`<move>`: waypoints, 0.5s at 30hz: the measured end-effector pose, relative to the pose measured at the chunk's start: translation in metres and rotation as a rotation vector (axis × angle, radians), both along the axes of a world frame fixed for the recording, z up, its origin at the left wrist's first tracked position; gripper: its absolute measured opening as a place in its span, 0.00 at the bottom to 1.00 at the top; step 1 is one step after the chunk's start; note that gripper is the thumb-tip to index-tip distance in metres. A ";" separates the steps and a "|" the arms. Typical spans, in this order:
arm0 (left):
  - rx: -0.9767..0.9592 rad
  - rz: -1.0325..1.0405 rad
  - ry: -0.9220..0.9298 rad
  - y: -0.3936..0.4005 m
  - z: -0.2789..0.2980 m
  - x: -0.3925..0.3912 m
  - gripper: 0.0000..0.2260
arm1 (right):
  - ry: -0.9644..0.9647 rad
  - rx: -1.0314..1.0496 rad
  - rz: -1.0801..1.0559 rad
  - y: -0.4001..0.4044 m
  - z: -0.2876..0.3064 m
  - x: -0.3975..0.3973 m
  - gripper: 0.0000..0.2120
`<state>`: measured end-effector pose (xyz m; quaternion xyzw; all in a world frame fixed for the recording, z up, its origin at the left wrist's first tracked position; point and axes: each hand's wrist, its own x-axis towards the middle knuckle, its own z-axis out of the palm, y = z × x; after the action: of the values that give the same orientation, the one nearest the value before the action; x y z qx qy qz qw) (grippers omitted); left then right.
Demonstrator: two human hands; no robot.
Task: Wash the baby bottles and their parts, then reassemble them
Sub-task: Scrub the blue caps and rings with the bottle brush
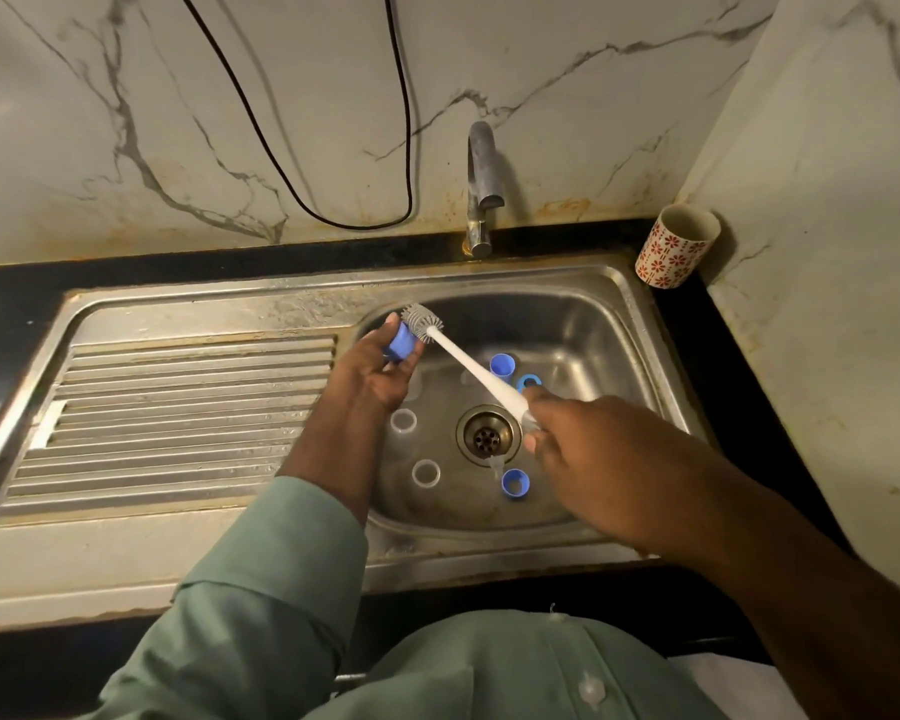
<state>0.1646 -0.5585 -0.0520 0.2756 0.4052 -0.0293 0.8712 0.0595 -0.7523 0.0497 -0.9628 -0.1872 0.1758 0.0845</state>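
Note:
Over the left rim of the steel sink basin [593, 304], my left hand [372, 374] grips a blue bottle cap [398, 343]. My right hand [567, 433] holds the white handle of a bottle brush [468, 361], whose grey bristle head touches that cap. On the basin floor lie a blue cap [503, 367], a blue ring [528, 381], another blue ring [514, 482], two clear bottles seen mouth-up [402, 421] [425, 472] and a clear teat [495, 464] by the drain [488, 435].
A metal tap [481, 184] stands behind the basin, with no water running. The ribbed drainboard [178, 407] lies to the left. A red-flowered cup [676, 246] leans in the back right corner. A black cable [333, 174] hangs on the marble wall.

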 end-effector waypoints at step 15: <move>0.068 0.038 0.004 -0.009 -0.006 0.005 0.05 | 0.075 0.048 -0.075 0.009 -0.007 -0.008 0.15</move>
<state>0.1694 -0.5674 -0.0584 0.2969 0.4127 0.0006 0.8611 0.0515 -0.7435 0.0426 -0.9595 -0.1520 0.2039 0.1210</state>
